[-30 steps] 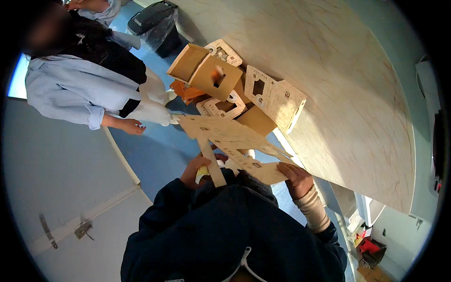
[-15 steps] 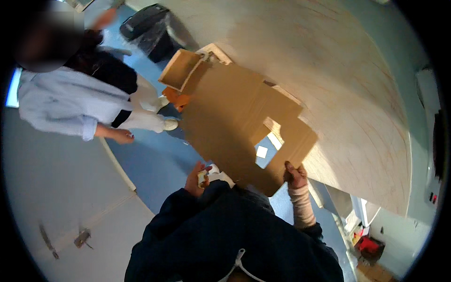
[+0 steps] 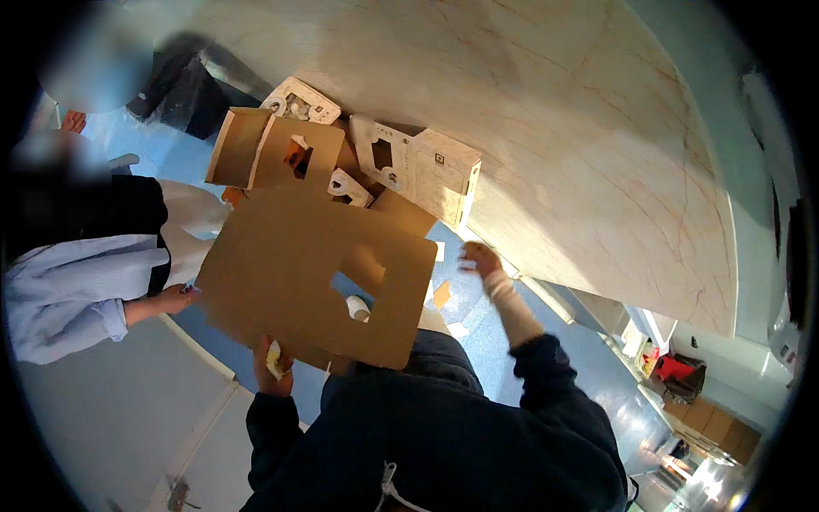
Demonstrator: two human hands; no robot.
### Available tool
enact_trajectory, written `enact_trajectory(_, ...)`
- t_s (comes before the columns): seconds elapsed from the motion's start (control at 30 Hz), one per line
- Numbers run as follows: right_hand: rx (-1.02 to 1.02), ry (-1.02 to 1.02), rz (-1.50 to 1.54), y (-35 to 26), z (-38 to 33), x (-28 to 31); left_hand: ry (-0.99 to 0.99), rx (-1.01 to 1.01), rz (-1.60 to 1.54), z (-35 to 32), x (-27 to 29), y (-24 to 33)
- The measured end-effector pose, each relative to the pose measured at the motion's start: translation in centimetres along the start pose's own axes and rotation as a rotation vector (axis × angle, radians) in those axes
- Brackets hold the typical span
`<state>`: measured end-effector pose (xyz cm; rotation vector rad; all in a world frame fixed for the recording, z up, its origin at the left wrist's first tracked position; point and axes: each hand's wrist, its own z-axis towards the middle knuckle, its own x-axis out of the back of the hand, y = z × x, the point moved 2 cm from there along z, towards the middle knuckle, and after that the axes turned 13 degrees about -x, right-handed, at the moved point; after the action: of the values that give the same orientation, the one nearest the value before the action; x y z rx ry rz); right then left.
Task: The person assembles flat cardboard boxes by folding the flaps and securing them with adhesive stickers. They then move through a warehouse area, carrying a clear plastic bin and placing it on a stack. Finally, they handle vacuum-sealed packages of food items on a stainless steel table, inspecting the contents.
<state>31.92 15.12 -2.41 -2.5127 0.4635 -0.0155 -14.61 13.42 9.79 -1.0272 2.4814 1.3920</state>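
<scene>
A large brown cardboard sheet (image 3: 281, 264) with a rectangular cutout lies tilted in front of my body, its near edge over my lap. At its lower left corner my left hand (image 3: 271, 375) is closed round a small yellow-and-white piece (image 3: 275, 358), right against the cardboard's edge; whether it also grips the sheet is hard to see. My right hand (image 3: 485, 259) is off the sheet, to its right, somewhat blurred, with fingers loosely apart and nothing visible in them. Through the cutout shows a white roll-like object (image 3: 358, 309).
Flattened white printed cartons (image 3: 439, 171) and an open brown box (image 3: 239, 149) lean along the pale veined wall (image 3: 580, 171). Paper scraps (image 3: 442, 294) lie on the blue floor. Another person (image 3: 77, 273) stands at the left, near a black bin (image 3: 183, 90). Red item (image 3: 676, 369) at right.
My right hand has let go of the cardboard and moved up and left. The sheet has shifted left, uncovering the white cartons. My left hand moved left and down in view.
</scene>
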Motion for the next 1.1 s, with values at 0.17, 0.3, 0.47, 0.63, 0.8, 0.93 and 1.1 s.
enact_trajectory(0.17,0.293,0.627,-0.783,-6.9,8.6,3.4,0.159,0.019,-0.033,-0.3,1.9,0.9)
enact_trajectory(0.3,0.199,0.612,-0.633,-9.2,14.3,1.9,0.098,-0.029,-0.107,-1.0,0.5,1.7)
enact_trajectory(0.47,0.111,0.560,-0.764,-10.2,14.8,0.5,0.126,-0.074,-0.128,-1.9,0.2,1.6)
enact_trajectory(0.63,0.289,0.368,-0.496,-10.4,6.4,1.9,0.127,-0.068,-0.210,-2.0,2.3,1.5)
enact_trajectory(0.8,0.740,0.542,-0.837,-9.3,-4.9,0.8,0.117,-0.154,-0.126,-2.6,1.0,1.9)
enact_trajectory(0.93,0.836,0.004,-1.237,-1.6,-4.0,-3.9,-0.008,-0.321,0.271,-2.3,2.5,3.0)
enact_trajectory(1.1,0.498,-0.240,-1.822,8.4,4.8,-9.2,0.094,-0.213,-0.006,-2.4,2.5,4.4)
